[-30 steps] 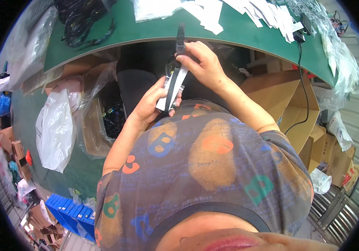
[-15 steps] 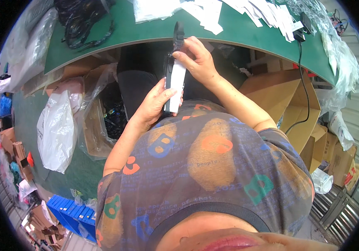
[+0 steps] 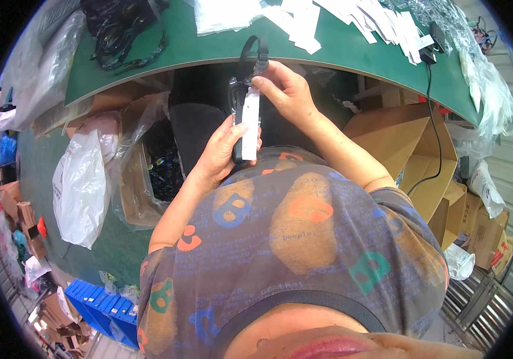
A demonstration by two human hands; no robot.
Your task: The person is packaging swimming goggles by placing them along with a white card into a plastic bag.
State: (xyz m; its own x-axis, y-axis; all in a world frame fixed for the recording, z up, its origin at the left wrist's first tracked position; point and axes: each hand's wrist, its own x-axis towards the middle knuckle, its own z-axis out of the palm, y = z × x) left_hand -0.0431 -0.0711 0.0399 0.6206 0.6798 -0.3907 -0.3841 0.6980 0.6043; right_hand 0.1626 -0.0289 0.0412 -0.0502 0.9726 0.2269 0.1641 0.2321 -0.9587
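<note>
Strap point(image 3: 263, 49) bowed wider; right hand point(image 3: 293, 93) pinches it, apparently near buckle point(image 3: 261, 64).

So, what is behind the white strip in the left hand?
A black strap shows along the left edge of the white strip, and fingers of the left hand show at its right edge. Anything else behind it is covered.
</note>
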